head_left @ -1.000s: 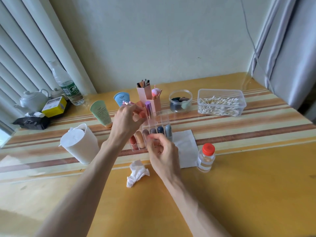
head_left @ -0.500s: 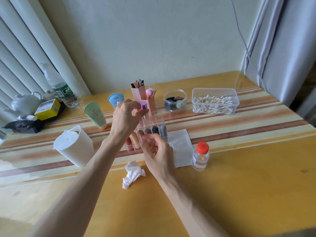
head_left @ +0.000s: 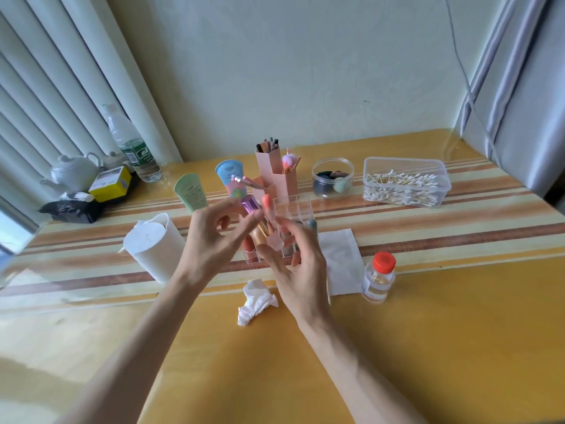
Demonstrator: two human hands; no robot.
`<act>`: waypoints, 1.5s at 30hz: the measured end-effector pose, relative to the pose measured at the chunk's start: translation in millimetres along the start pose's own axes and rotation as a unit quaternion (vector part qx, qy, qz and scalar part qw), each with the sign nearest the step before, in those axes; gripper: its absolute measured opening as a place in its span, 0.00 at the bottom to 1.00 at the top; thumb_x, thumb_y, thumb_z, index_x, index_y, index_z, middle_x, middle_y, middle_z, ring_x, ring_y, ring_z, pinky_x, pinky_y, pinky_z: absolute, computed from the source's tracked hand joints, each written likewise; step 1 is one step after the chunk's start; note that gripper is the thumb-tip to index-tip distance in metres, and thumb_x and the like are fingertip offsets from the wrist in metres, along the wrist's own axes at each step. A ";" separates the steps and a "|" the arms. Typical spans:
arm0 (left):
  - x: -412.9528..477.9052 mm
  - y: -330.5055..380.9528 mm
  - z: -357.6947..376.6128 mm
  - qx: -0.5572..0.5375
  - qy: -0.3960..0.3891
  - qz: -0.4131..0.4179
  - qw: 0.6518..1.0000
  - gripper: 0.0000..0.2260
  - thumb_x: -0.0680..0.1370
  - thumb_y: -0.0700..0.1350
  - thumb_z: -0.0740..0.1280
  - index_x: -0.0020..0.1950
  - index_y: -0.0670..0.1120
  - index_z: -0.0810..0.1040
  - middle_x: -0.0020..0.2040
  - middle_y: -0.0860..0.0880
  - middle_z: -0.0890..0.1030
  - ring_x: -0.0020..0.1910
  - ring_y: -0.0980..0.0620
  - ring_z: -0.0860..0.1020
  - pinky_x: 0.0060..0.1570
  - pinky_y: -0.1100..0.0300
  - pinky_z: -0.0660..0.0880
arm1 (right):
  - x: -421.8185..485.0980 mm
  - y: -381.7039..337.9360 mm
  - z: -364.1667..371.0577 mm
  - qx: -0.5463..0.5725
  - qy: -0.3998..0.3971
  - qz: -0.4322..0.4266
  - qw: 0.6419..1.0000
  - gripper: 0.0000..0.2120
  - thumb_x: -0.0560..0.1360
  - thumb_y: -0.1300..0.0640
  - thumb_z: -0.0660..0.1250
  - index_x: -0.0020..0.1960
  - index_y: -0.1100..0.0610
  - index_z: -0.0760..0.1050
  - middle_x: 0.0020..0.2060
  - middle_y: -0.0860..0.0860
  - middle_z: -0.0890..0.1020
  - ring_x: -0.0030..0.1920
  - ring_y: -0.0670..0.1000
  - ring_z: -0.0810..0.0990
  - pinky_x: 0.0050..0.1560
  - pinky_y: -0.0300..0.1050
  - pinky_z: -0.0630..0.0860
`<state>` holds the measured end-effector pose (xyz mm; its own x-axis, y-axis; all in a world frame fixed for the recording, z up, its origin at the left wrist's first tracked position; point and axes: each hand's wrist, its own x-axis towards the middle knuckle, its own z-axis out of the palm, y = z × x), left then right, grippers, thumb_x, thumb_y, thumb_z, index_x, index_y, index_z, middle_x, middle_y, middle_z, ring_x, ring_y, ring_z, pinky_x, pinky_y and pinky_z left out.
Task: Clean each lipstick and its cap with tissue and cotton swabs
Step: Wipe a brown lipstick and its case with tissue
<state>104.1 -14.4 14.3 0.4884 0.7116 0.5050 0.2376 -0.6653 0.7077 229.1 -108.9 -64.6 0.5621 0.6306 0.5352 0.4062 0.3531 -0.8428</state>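
Lipstick in right hand, purple tube left hand (organiser behind)

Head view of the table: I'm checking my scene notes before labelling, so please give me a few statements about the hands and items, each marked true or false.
1. The cotton swabs lie in a clear plastic box. True.
2. The small bottle beside the flat tissue has a blue cap. False: its cap is red.
3. A crumpled tissue lies on the table, in neither hand. True.
4. Both hands rest flat on the table. False: both are raised; the left hand pinches a purple-capped lipstick, the right hand holds a pale pink tube.
5. The white container stands right of the hands. False: it stands to their left.
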 end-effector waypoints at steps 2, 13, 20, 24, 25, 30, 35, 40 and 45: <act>-13.9 -5.0 1.0 -0.015 0.006 -0.010 1.000 0.07 0.79 0.51 0.74 0.45 0.48 0.85 0.36 0.57 0.81 0.30 0.60 0.65 0.32 0.66 0.60 | -4.0 5.5 1.5 -0.008 -0.044 0.010 0.999 0.16 0.77 0.49 0.77 0.62 0.54 0.83 0.52 0.45 0.87 0.50 0.41 0.85 0.48 0.39 0.80; -52.9 -26.3 -21.3 -0.111 0.135 -0.091 0.980 0.15 0.83 0.57 0.68 0.50 0.47 0.86 0.41 0.44 0.83 0.43 0.50 0.74 0.45 0.51 0.68 | -11.7 6.1 8.4 -0.048 -0.170 0.023 0.984 0.16 0.81 0.44 0.69 0.59 0.54 0.84 0.44 0.41 0.87 0.40 0.40 0.83 0.41 0.33 0.74; -55.3 -44.5 -50.9 0.055 0.087 -0.087 0.991 0.04 0.82 0.41 0.71 0.49 0.49 0.85 0.44 0.53 0.86 0.38 0.59 0.74 0.37 0.65 0.66 | -9.0 11.1 6.3 -0.042 -0.151 0.033 0.987 0.09 0.82 0.54 0.71 0.59 0.57 0.83 0.47 0.39 0.86 0.49 0.36 0.84 0.51 0.29 0.76; -79.9 -68.3 -44.6 0.072 0.066 -0.157 0.983 0.09 0.78 0.40 0.76 0.54 0.52 0.83 0.42 0.59 0.86 0.44 0.63 0.83 0.42 0.74 0.71 | -8.6 12.1 8.1 -0.036 -0.136 0.037 0.989 0.09 0.81 0.56 0.72 0.61 0.57 0.82 0.49 0.44 0.87 0.50 0.38 0.85 0.52 0.29 0.76; -83.8 -71.6 -42.8 0.075 0.061 -0.164 0.982 0.10 0.78 0.40 0.76 0.54 0.53 0.82 0.42 0.59 0.87 0.46 0.61 0.84 0.44 0.72 0.73 | -8.7 11.9 7.5 -0.034 -0.136 0.039 0.989 0.09 0.82 0.56 0.72 0.61 0.57 0.82 0.49 0.44 0.87 0.51 0.38 0.85 0.52 0.29 0.76; -93.2 -82.2 -35.8 0.148 0.039 -0.185 0.971 0.12 0.76 0.41 0.77 0.51 0.57 0.80 0.42 0.58 0.85 0.45 0.60 0.83 0.40 0.75 0.68 | -10.1 10.3 7.9 -0.049 -0.135 0.040 0.989 0.09 0.81 0.57 0.72 0.60 0.58 0.82 0.48 0.43 0.86 0.50 0.35 0.84 0.51 0.27 0.74; -99.2 -80.6 -36.5 0.163 0.057 -0.176 0.969 0.21 0.74 0.46 0.79 0.65 0.55 0.79 0.47 0.62 0.85 0.47 0.63 0.81 0.44 0.70 0.73 | -11.8 12.4 8.6 -0.064 -0.150 0.032 0.986 0.10 0.81 0.54 0.72 0.60 0.57 0.83 0.48 0.38 0.85 0.50 0.37 0.83 0.52 0.28 0.75; -88.4 -55.8 -27.3 0.105 0.159 -0.064 0.980 0.11 0.76 0.51 0.76 0.55 0.47 0.86 0.45 0.57 0.83 0.40 0.54 0.79 0.42 0.71 0.69 | -11.3 9.8 9.4 -0.049 -0.178 0.038 0.982 0.11 0.82 0.51 0.71 0.60 0.56 0.82 0.49 0.41 0.86 0.51 0.41 0.84 0.52 0.32 0.76; -72.2 -34.7 -2.3 -0.039 0.175 -0.062 0.982 0.12 0.76 0.50 0.78 0.55 0.45 0.87 0.44 0.58 0.81 0.36 0.57 0.74 0.38 0.66 0.71 | -14.0 8.8 8.4 -0.054 -0.207 0.029 0.976 0.13 0.82 0.49 0.71 0.61 0.55 0.82 0.50 0.38 0.86 0.50 0.39 0.84 0.51 0.33 0.77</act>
<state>58.7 -42.2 -45.6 0.1376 0.8295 0.5414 0.2057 -0.5586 0.8035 218.8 -108.9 -80.0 0.2569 0.8805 0.3983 0.4675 0.2475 -0.8486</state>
